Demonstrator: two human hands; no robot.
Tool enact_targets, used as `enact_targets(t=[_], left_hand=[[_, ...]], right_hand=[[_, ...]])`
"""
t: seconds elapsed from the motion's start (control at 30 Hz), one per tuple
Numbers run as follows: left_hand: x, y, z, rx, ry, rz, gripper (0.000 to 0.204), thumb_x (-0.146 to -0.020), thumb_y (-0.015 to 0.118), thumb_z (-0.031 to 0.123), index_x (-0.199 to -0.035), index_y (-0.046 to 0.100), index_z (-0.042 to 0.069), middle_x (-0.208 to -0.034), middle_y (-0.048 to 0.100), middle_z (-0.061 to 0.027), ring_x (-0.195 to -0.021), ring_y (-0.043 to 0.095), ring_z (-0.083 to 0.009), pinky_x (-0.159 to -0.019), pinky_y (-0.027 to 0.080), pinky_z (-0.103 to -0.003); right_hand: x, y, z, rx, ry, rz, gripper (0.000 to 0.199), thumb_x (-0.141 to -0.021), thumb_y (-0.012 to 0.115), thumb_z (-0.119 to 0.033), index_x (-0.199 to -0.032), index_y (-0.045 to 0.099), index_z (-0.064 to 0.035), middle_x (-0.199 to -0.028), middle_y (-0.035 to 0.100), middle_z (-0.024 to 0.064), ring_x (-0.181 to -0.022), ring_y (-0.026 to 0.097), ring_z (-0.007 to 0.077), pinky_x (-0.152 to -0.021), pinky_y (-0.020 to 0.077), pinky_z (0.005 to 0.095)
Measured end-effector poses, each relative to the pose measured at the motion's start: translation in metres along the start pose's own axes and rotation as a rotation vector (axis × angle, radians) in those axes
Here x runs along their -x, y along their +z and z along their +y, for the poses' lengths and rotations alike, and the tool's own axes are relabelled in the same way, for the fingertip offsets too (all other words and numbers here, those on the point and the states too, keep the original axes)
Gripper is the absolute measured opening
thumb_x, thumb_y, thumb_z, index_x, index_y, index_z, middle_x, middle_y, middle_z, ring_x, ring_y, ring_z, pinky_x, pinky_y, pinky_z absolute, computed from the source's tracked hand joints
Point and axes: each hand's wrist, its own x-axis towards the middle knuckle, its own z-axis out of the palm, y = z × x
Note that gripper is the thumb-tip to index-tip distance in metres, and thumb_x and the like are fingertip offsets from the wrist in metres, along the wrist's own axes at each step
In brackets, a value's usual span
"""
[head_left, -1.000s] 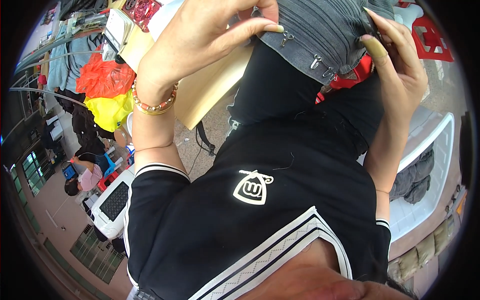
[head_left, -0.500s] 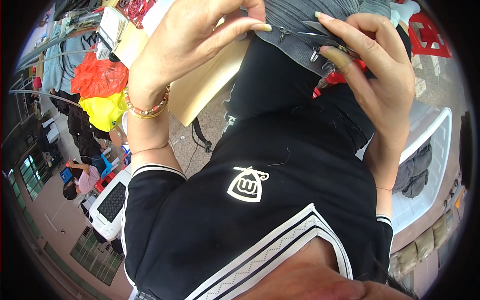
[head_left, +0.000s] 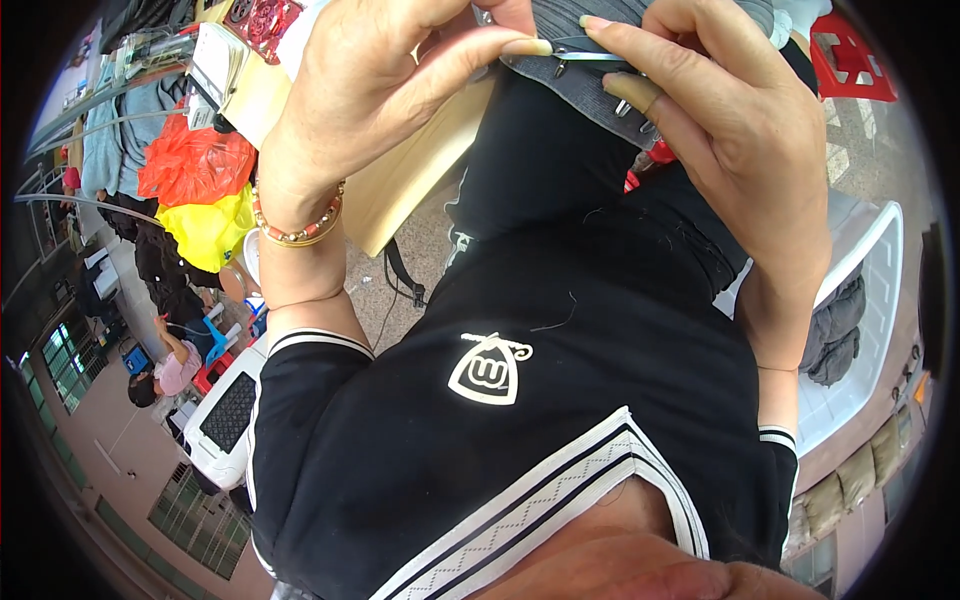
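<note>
A grey ribbed garment (head_left: pixel 600 95) lies over my black-trousered leg, with small metal hooks (head_left: pixel 623 106) along its edge. My left hand (head_left: pixel 440 60) is closed, thumb and forefinger pinching the garment's upper left edge. Between the fingers of my right hand (head_left: pixel 735 85) is a pair of small thread snips (head_left: pixel 590 57). Their blades look nearly together and point left, the tips beside my left thumb at one of the hooks. A yellowish cover wraps one right fingertip. The handles are hidden by the right hand.
A pale wooden board (head_left: pixel 410 180) stands left of my leg. Farther left are red (head_left: pixel 200 155) and yellow (head_left: pixel 210 225) plastic bags. A white bin (head_left: pixel 850 330) with dark grey cloth is at right, below a red stool (head_left: pixel 850 60). Another person (head_left: pixel 170 365) sits far left.
My right hand has moved left, bringing the snips from apart blades over the fabric to nearly closed at my left thumb. The left hand keeps its pinch.
</note>
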Motion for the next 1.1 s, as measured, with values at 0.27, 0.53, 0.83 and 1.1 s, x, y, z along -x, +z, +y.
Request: enact_targets(t=[0.27, 0.53, 0.83, 1.1], left_hand=[[-0.017, 0.004, 0.075, -0.54, -0.737, -0.248, 0.004, -0.09, 0.063, -0.005, -0.094, 0.064, -0.004, -0.091, 0.067, -0.0078, -0.077, 0.062, -0.0107, -0.064, 0.047, -0.023], [-0.038, 0.027, 0.043, -0.728, -0.484, -0.444, 0.018, -0.077, 0.078, 0.003, -0.091, 0.068, 0.001, -0.091, 0.069, -0.0072, -0.074, 0.064, -0.015, -0.059, 0.047, -0.024], [0.002, 0.029, -0.012, -0.218, 0.067, -0.01, 0.017, -0.076, 0.076, -0.001, -0.09, 0.066, 0.003, -0.086, 0.056, -0.0098, -0.077, 0.058, -0.0238, -0.066, 0.046, -0.031], [-0.024, 0.033, 0.019, -0.52, -0.059, -0.169, 0.019, -0.074, 0.077, -0.002, -0.089, 0.066, 0.002, -0.086, 0.059, -0.0098, -0.078, 0.06, -0.024, -0.066, 0.048, -0.031]], right_hand=[[0.003, -0.003, 0.008, 0.015, 0.05, 0.067, 0.03, -0.073, 0.08, -0.001, -0.103, 0.074, -0.0014, -0.082, 0.059, 0.0069, -0.068, 0.055, 0.0165, -0.058, 0.0418, 0.0273], [0.027, -0.008, 0.031, 0.0, 0.147, 0.124, 0.032, -0.073, 0.08, -0.001, -0.104, 0.073, -0.0001, -0.081, 0.059, 0.007, -0.069, 0.055, 0.0161, -0.058, 0.0408, 0.0273], [0.035, -0.014, 0.012, -0.165, 0.299, 0.048, 0.032, -0.074, 0.081, -0.002, -0.106, 0.073, 0.0001, -0.084, 0.059, 0.0078, -0.069, 0.055, 0.0166, -0.058, 0.0413, 0.0273], [0.045, -0.015, 0.006, -0.209, 0.34, 0.02, 0.035, -0.074, 0.081, -0.002, -0.108, 0.074, -0.002, -0.084, 0.059, 0.0073, -0.068, 0.055, 0.0162, -0.057, 0.041, 0.0268]])
